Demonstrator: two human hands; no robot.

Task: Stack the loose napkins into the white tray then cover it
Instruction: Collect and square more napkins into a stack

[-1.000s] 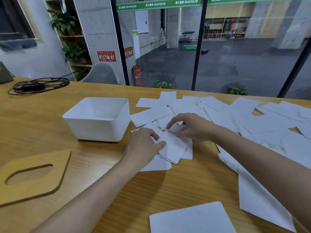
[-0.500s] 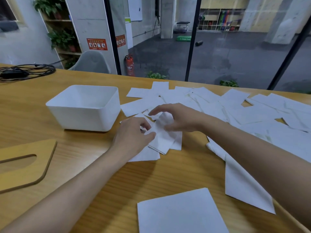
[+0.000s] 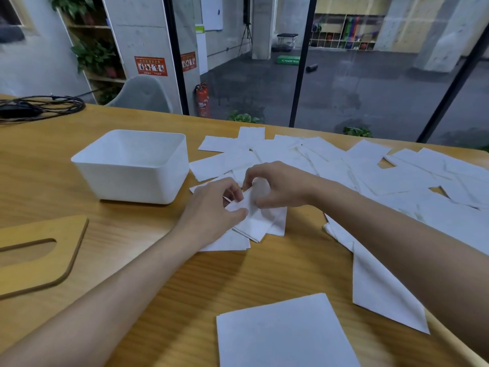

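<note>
Pinching one white napkin (image 3: 251,211) from both sides: left hand (image 3: 214,210) clamped on its near-left edge with thumb over fingers, right hand (image 3: 280,185) closed on its far corner. Lying beneath, a small overlapped pile of napkins (image 3: 267,225) on the wooden surface (image 3: 158,260). Sitting just left, the white tray (image 3: 132,165), open. Resting near-left, the wooden lid (image 3: 39,255). Spreading far right, many loose napkins (image 3: 370,170).

near napkin (image 3: 285,337) cut by bottom edge; wooden lid (image 3: 39,256) cut at left
</note>
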